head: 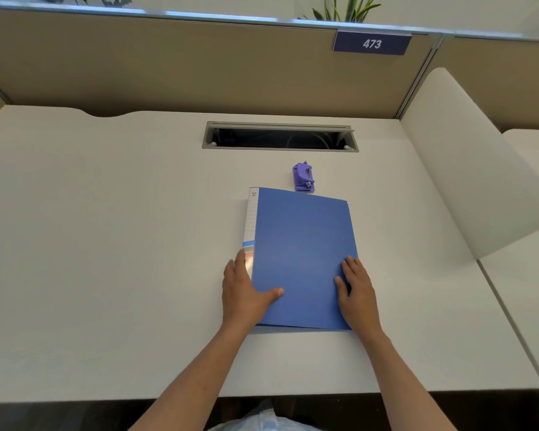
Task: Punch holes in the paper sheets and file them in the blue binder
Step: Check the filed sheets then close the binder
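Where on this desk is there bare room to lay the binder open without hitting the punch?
Left of the blue binder, from its spine to the desk's left edge, is bare. Right, up to the white divider, is narrower. Crowded: the purple hole punch at the binder's far edge, before the cable slot.

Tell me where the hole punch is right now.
In the head view, the purple hole punch sits on the desk just beyond the closed blue binder's far edge, before the cable slot.
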Demonstrator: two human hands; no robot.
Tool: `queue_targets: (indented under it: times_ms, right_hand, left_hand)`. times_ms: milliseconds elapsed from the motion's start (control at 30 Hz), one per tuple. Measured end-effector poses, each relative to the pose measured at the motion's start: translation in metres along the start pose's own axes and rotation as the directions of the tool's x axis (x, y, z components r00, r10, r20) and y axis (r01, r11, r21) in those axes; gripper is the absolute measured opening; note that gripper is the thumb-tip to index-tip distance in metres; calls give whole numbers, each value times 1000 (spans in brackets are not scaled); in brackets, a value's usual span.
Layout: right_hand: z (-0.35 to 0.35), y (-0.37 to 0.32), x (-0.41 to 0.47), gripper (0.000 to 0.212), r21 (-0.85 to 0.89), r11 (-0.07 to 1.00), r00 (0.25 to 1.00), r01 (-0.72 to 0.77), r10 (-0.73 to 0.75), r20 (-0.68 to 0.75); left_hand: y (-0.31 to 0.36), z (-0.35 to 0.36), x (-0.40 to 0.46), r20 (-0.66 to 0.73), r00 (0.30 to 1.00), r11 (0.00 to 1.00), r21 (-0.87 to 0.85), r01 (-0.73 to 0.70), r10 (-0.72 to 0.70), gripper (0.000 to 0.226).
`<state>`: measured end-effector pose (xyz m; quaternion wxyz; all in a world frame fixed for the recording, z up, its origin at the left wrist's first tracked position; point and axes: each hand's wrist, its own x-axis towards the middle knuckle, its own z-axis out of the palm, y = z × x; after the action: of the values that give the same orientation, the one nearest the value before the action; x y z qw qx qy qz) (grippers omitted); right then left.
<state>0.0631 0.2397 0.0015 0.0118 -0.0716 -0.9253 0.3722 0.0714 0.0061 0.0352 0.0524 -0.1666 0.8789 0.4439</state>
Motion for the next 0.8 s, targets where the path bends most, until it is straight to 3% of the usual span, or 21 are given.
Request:
queue_targets:
  times_ms: [133,233,333,467,600,800]
  right_hand:
    - [0,-1,-1,46,0,1000,1000,2,-2,-4]
    - [-3,-2,-2,45,-2,1000,1000,13,-13,10]
    - [-6,-1,-2,44,18,1000,1000,16,-16,7]
    - [-8,0,-3,45,79,997,1000,-15,15,-4]
    - [-8,-6,-2,58,254,954,980,-158,183,-78]
    - [-3,-31,10,62,480,834,954,-272,299,20]
  left_hand:
    - [6,-8,13,46,994,994,-51,99,-97,107]
    - [6,-17,23,121,967,939,-242,247,-223,80]
    - [1,-21,26,228,943,873,-372,316,-244,59]
    - [-7,-24,23,308,924,790,-496,361,-229,67]
    - [-15,-31,17,297,934,739,-580,342,-200,68]
    - [-26,-63,17,277,952,695,-659,289,-133,70]
